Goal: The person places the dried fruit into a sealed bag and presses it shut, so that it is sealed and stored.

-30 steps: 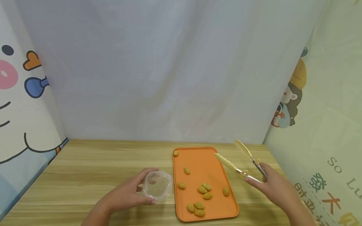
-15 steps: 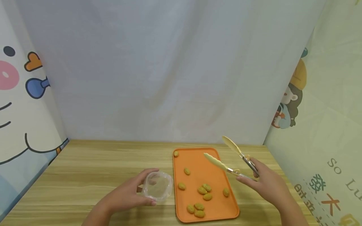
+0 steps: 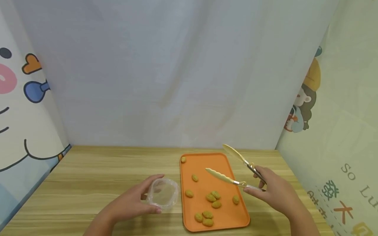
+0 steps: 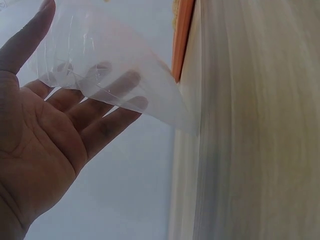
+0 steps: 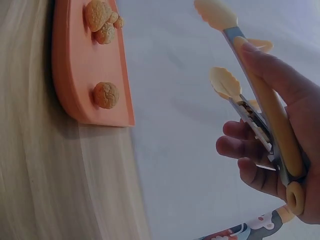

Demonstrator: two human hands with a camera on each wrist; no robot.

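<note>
My left hand (image 3: 134, 203) grips a clear plastic container (image 3: 163, 193) from its left side, thumb and fingers spread round the wall. Its thin, see-through side (image 4: 100, 75) shows the fingertips behind it in the left wrist view. My right hand (image 3: 279, 191) holds tongs (image 3: 233, 181) with cream scalloped tips and metal arms. The tong tips stand apart above the upper right of an orange tray (image 3: 206, 167), nothing between them. Several wrinkled, brown, nut-like pieces (image 3: 216, 204) lie scattered on the tray; one (image 5: 106, 95) sits by itself near the tray's edge in the right wrist view.
The wood-grain table (image 3: 112, 167) carries the tray right of the container. A pale curtain (image 3: 177, 82) hangs along the table's back edge. Printed cloths stand at the left (image 3: 26, 124) and right (image 3: 333, 131).
My right hand has moved left with the tongs, bringing their tips from the tray's right edge to over it. The left hand and container stay nearly still.
</note>
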